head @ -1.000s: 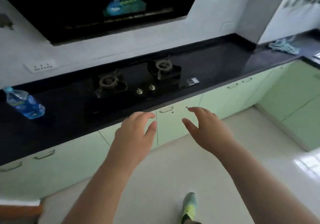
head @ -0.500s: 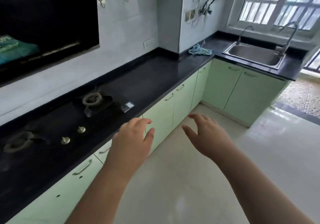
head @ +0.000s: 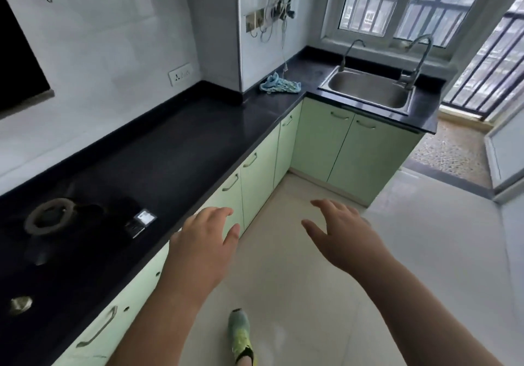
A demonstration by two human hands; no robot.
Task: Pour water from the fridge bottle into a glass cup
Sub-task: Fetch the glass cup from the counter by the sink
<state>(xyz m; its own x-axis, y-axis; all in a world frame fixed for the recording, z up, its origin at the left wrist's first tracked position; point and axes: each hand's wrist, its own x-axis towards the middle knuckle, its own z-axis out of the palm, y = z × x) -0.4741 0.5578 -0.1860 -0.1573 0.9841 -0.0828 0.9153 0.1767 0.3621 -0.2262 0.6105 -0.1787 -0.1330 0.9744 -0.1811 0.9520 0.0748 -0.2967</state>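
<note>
risks: neither bottle nor cup is seen, nor any fridge; both must be sought elsewhere, and time may be lost along this surface (head: 181,150), where only a stove (head: 54,218) near its left end, a cloth (head: 279,85) in the far corner and a sink (head: 368,88) at the right end are found. a step may be misjudged beside the cabinets (head: 255,173).
left hand (head: 202,248): released, fingers loosely spread, nothing held or touched, raised just off the surface's front edge.
right hand (head: 344,235): released, fingers spread, nothing held, raised over the floor (head: 425,252).
</note>
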